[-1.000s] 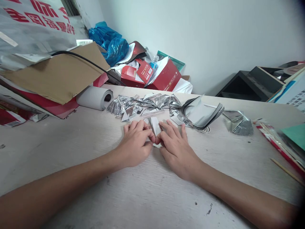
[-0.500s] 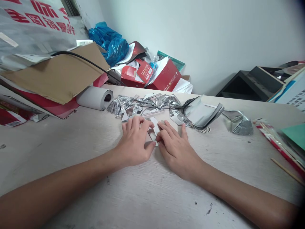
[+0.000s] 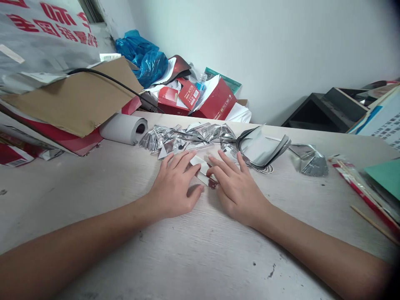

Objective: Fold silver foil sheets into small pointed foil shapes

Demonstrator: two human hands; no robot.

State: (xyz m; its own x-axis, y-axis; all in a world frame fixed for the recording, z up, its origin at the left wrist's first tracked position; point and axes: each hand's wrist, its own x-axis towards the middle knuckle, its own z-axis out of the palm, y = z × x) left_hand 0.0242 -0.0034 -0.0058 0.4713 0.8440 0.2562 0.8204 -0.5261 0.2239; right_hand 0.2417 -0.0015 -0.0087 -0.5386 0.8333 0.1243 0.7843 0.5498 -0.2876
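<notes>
Between my hands lies a small folded piece of silver-and-white foil paper (image 3: 202,166) on the pale tabletop. My left hand (image 3: 176,183) rests over its left side, fingers stretched forward and thumb apart, with the index fingertip on the paper. My right hand (image 3: 239,189) has its fingers spread, the index fingertip pressing the paper's right part. Just beyond the fingertips is a row of folded silver foil pieces (image 3: 187,135). A curled stack of foil-paper sheets (image 3: 262,148) sits past my right hand.
A grey-white roll (image 3: 121,129) lies at the back left beside a cardboard piece (image 3: 81,98). Another fanned foil bundle (image 3: 309,160) lies to the right. Near the right edge are a thin stick (image 3: 373,223) and a green sheet (image 3: 384,175). Red boxes (image 3: 215,100) stand behind the table.
My right hand has shifted slightly right and its fingers have spread. My left fingers have straightened somewhat. The small foil paper between them has turned and more of it shows.
</notes>
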